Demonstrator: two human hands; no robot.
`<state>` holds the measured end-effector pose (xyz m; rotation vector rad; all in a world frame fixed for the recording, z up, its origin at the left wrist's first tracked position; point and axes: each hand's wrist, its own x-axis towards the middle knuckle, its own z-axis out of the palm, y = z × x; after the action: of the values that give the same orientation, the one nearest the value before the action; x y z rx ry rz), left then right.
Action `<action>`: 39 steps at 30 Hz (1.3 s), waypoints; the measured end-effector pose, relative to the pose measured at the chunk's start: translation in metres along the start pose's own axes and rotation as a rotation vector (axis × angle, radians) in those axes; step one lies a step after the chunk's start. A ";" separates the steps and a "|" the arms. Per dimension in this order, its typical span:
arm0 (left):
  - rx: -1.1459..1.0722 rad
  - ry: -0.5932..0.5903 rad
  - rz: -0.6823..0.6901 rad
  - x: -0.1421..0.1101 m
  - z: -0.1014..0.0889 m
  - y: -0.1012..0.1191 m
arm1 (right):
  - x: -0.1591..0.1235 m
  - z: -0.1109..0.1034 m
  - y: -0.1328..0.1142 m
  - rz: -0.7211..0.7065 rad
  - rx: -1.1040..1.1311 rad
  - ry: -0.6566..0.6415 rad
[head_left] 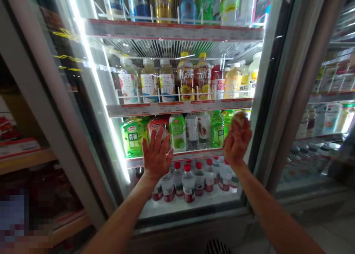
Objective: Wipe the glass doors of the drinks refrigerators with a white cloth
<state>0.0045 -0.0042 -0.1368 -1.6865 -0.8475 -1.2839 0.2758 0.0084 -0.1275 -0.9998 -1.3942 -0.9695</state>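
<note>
My left hand (pixel 157 154) is raised with its fingers spread, palm towards the glass front of a lit drinks fridge. Whether it touches the glass I cannot tell. Behind its fingers are a red-labelled bottle (pixel 155 124) and a green bottle (pixel 132 137). Farther right, my right hand (pixel 236 145) is closed around a crumpled brownish cloth-like thing (pixel 240 119), blurred by motion. This hand is near the fridge's right frame, in front of green bottles (pixel 217 128) on the third shelf.
Shelves above hold tea bottles (pixel 167 82) and large bottles (pixel 163 4). Red-capped water bottles (pixel 188 183) stand at the bottom. A metal door frame (pixel 291 91) runs down the right, with another fridge beyond. Shelves with packages (pixel 16 145) are at the left.
</note>
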 end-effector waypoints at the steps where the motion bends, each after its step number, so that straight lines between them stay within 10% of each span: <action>1: 0.008 0.005 0.001 0.000 0.001 0.000 | 0.005 0.000 0.009 0.075 -0.010 0.083; 4: 0.016 0.012 -0.002 0.000 0.001 0.001 | 0.004 0.004 -0.013 0.172 0.011 0.202; 9: -0.013 -0.012 0.005 -0.001 -0.002 -0.002 | -0.034 0.011 -0.080 -0.240 0.133 -0.082; 17: 0.006 0.016 0.011 -0.002 0.001 -0.003 | 0.014 0.008 0.003 0.178 0.030 0.291; 26: -0.305 0.075 -0.071 0.009 -0.008 0.021 | -0.001 0.035 -0.143 -0.195 0.355 0.022; 34: -0.104 0.032 -0.074 0.033 0.003 0.044 | 0.003 0.014 -0.090 -0.353 0.365 -0.066; 39: -0.070 0.048 -0.036 0.036 0.017 0.047 | 0.026 0.005 -0.036 -0.205 0.200 0.090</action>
<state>0.0619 -0.0080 -0.1148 -1.6945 -0.8163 -1.3870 0.2391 0.0032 -0.1022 -0.6672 -1.5059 -0.9895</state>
